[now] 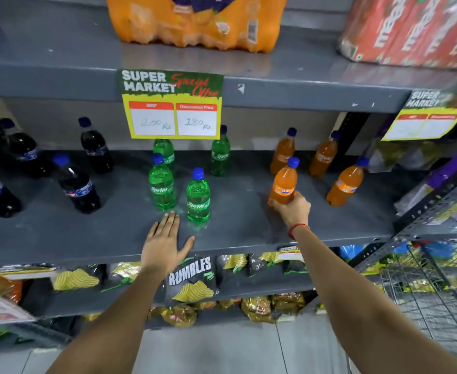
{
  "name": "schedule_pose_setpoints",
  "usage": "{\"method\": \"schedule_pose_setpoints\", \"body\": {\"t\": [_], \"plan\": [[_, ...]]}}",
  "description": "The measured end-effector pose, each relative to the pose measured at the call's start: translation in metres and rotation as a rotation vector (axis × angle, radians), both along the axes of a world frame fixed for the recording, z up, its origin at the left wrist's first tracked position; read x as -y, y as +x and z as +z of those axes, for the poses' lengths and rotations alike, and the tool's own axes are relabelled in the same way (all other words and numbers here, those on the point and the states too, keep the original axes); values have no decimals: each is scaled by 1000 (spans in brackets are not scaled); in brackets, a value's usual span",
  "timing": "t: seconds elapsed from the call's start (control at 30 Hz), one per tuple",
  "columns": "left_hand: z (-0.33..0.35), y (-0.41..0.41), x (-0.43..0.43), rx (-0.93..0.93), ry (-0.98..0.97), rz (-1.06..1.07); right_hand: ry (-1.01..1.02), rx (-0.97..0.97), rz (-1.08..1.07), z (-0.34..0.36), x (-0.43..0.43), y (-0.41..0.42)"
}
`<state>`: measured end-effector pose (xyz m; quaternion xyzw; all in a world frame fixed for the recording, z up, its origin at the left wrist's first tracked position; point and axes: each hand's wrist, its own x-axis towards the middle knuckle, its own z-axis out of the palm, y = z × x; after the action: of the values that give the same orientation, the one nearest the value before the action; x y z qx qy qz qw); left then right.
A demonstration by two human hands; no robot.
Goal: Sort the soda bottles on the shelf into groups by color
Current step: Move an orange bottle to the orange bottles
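Note:
On the grey shelf [235, 233] stand three colour groups. Several dark cola bottles [78, 184] are at the left, several green Sprite bottles [162, 184] in the middle and several orange Fanta bottles [346, 184] at the right. My right hand [293, 209] grips the base of one upright orange bottle [285, 182] at the front of the orange group. My left hand [165, 244] lies flat on the shelf's front edge, fingers spread, just in front of the nearest green bottle [198, 197], holding nothing.
A yellow price sign [172, 103] hangs from the shelf above and hides the top of a rear green bottle. Wrapped orange [195, 20] and red [410, 31] packs sit on the upper shelf. Chip bags [192, 279] fill the shelf below. A wire rack [424, 279] stands at right.

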<state>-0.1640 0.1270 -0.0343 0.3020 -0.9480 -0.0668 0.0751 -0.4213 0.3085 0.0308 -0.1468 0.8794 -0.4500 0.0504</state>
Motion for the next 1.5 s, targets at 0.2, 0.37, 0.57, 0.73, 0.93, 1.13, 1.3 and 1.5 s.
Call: {"method": "schedule_pose_setpoints", "body": {"t": [0.2, 0.37, 0.57, 0.73, 0.93, 1.13, 1.3, 1.5], "plan": [[-2, -3, 1, -5, -33, 18, 69, 8, -2, 2, -21, -39], [-2, -5, 1, -5, -45, 29, 30, 67, 74, 0, -29, -55], [-2, -5, -1, -17, -35, 30, -168, 116, -2, -11, -27, -45], [1, -5, -2, -14, -30, 34, -209, 55, -150, -17, -15, -36], [1, -6, -3, -6, -25, 44, -201, 17, -137, -22, -15, -39], [1, -6, -2, 4, -34, 44, -203, 25, -125, -22, -15, -36], [2, -7, -3, 7, -27, 40, -313, 5, -257, -28, -11, 10], [5, -6, -4, 16, -18, 33, -374, -3, 7, -40, 28, 109]]}}
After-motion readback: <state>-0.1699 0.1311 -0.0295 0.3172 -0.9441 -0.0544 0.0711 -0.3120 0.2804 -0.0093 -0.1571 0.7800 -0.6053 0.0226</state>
